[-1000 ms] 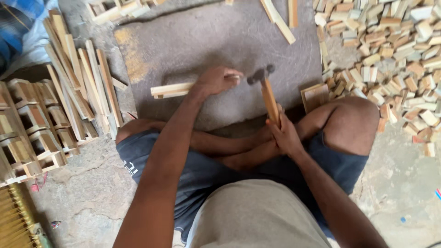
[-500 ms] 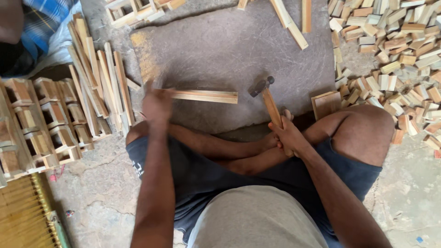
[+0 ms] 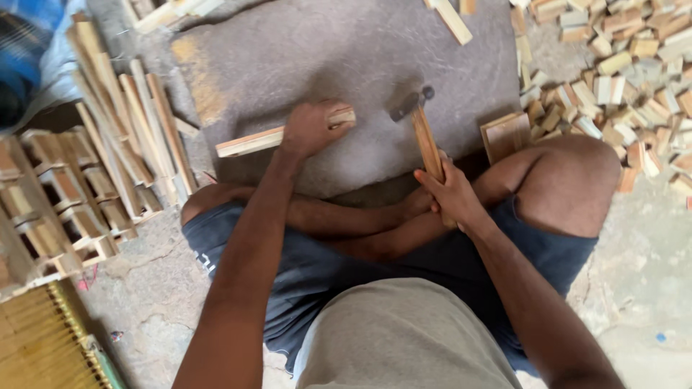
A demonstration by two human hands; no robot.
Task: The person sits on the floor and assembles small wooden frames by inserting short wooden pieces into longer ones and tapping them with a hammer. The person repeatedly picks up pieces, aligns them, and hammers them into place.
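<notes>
Pale wood, dry and rough-sawn: a flat slat (image 3: 285, 135) lying across the near middle of the grey stone slab (image 3: 346, 50), pinned under the left hand (image 3: 310, 128), fingers curled over its right half and clamped on it. Likely light and stiff, easy to lift one-handed, prone to splitting along the grain near the ends. Best gripped mid-length, across the flat faces, away from splintery cut ends.

Right hand (image 3: 450, 194) wrapped tight round the lower end of a hammer (image 3: 422, 130), wooden handle worn smooth, dark metal head resting on the slab just right of the slat's end, near but not touching it. Head-heavy by the look of it; a hold low on the handle gives swing, higher up gives control.

Slab surface matte, gritty, stained yellowish at its left edge. Off the left edge: a loose fan of long thin strips (image 3: 130, 122), and beyond them small open frames (image 3: 65, 194) stacked in rows (same pale wood). Off the right edge: a heap of short blocks (image 3: 613, 65), square-cut, tumbled anyhow, plus one small framed panel (image 3: 504, 133) propped by the knee. At the far edge, one more strip (image 3: 450, 18) lying aslant. Cracked concrete floor (image 3: 144, 302) all around.
</notes>
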